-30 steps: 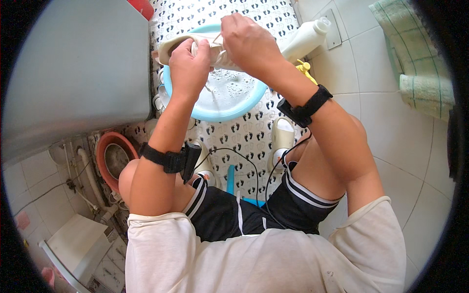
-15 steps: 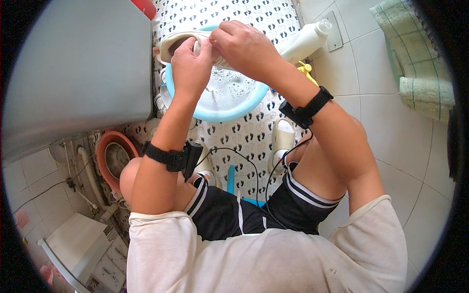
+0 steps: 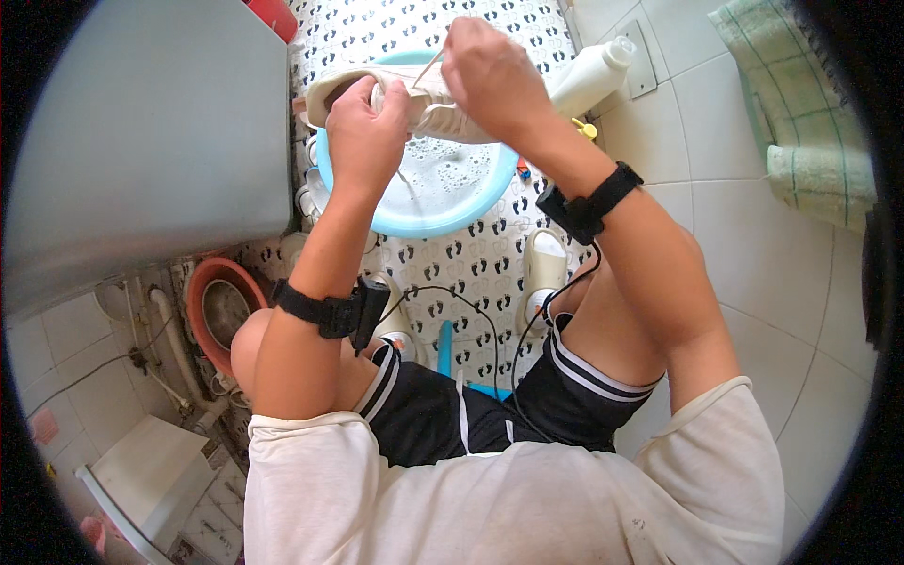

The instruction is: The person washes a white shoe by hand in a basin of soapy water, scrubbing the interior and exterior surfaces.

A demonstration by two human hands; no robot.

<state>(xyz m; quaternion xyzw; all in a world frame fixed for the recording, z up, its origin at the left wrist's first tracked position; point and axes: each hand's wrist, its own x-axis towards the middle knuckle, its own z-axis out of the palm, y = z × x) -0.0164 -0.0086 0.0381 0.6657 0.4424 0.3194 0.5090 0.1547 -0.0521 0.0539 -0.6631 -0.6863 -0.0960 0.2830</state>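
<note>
A white lace-up shoe point(image 3: 438, 83) is held sideways above a light blue basin point(image 3: 414, 224) of sudsy water. Its heel and opening point left, its toe right. My left hand point(image 3: 367, 122) grips it by the opening and tongue, with the thumb on top. Pinched in the fingers of my right hand point(image 3: 494, 80) is a shoelace point(image 3: 428, 70), drawn up tight from the eyelets. More lacing shows on the shoe between my hands. Part of the toe is hidden behind my right hand.
A white bottle point(image 3: 593, 80) stands right of the basin, near a small yellow item point(image 3: 586, 128). Grey metal siding point(image 3: 160, 122) borders the left. A reddish-brown pot point(image 3: 198, 292) sits lower left. A checked towel point(image 3: 800, 113) hangs at right. Black cables run between my wrist bands.
My right hand has moved up and to the right, away from my left hand, pulling the lace out taut. My left hand and the shoe stay nearly in place.
</note>
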